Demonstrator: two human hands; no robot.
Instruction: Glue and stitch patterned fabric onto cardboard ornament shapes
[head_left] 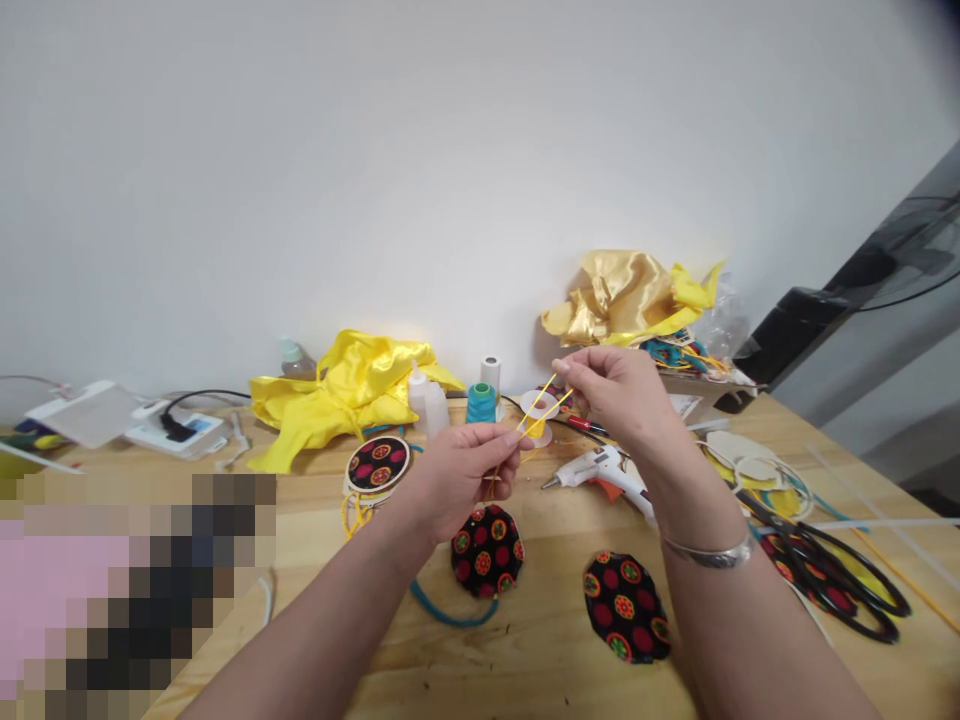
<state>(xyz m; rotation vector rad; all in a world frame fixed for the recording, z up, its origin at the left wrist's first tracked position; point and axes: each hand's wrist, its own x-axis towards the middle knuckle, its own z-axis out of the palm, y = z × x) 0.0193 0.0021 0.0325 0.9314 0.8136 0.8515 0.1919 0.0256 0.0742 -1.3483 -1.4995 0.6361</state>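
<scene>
Between my hands a thin yellow cord [538, 402] runs doubled, two strands side by side. My left hand [480, 465] pinches its lower end, and my right hand [611, 388] pinches the upper end, higher and to the right. Below my left hand lies a round black patterned fabric piece [487, 552], with a teal cord [456, 620] curving out beneath it. A second patterned fabric piece [627, 608] rests flat to the right. Behind the hands stands a spool of yellow cord [540, 408], partly hidden.
A white glue gun [596, 470] lies right of centre; black scissors [847, 580] are at the far right. Yellow satin fabric [352, 390], a teal thread spool [481, 403] and white bottles [429, 405] stand along the wall. At left is a power strip [176, 428], beside a pixelated area.
</scene>
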